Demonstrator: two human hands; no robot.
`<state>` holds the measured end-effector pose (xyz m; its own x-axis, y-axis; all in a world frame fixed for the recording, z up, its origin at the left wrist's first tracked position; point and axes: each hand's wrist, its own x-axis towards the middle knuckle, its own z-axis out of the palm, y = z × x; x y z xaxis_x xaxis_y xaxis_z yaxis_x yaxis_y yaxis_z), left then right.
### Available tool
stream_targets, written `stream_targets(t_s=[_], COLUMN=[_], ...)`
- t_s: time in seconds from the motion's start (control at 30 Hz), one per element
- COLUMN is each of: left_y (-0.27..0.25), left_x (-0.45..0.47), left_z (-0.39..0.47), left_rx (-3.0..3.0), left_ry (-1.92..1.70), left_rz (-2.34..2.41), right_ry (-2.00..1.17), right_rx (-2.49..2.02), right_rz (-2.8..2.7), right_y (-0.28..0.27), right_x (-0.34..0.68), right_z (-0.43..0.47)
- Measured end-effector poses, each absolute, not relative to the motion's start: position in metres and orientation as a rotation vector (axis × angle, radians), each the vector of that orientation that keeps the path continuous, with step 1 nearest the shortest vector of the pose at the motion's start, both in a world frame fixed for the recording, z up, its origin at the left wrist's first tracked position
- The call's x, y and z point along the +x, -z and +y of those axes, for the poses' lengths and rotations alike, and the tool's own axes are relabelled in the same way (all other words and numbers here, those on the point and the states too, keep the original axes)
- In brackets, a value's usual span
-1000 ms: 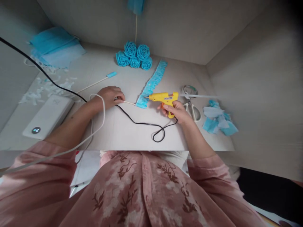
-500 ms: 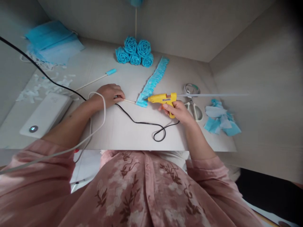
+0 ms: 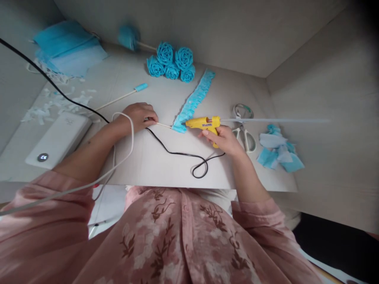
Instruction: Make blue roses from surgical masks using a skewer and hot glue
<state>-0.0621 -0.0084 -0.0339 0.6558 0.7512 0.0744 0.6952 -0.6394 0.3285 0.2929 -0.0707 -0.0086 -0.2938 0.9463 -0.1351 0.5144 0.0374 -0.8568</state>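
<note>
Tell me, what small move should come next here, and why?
Probably a gentle squeeze of the yellow glue gun by the right hand: its nozzle points at the ruffled blue strip's near end, touching or just above it, I can't tell which. The left hand pinches the thin stick, which meets that end.

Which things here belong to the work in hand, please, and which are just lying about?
Seemingly belonging:
yellow plastic glue gun, in the right hand
thin pale stick, in the left hand
crinkled blue strip, by the gun's tip

Seemingly lying about:
white-handled metal scissors
white rectangular power bank
crumpled blue-and-white scraps
</note>
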Motion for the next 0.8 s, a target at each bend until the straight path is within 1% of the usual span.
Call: stream_targets(t_s=[0.3,0.5,0.67,0.8], left_y=[0.035,0.033,0.033,0.037], left_x=[-0.062,-0.062,-0.063,-0.064], left_z=[-0.008,-0.009,-0.008,-0.006], left_rx=[2.592,2.584,2.596,2.623], left_ry=[-0.308,-0.291,-0.279,-0.306], left_rz=[1.163,1.186,1.175,1.160], right_ry=[-1.320,-1.315,-1.259,-1.291], right_rx=[-1.385,-1.449,-1.474,-1.460], right_rz=[-1.707,-1.783,-1.853,-1.759], right_y=[0.012,0.008,0.003,0.002], right_x=[0.300,0.285,0.305,0.316], right_z=[-0.070,-0.070,-0.067,-0.067])
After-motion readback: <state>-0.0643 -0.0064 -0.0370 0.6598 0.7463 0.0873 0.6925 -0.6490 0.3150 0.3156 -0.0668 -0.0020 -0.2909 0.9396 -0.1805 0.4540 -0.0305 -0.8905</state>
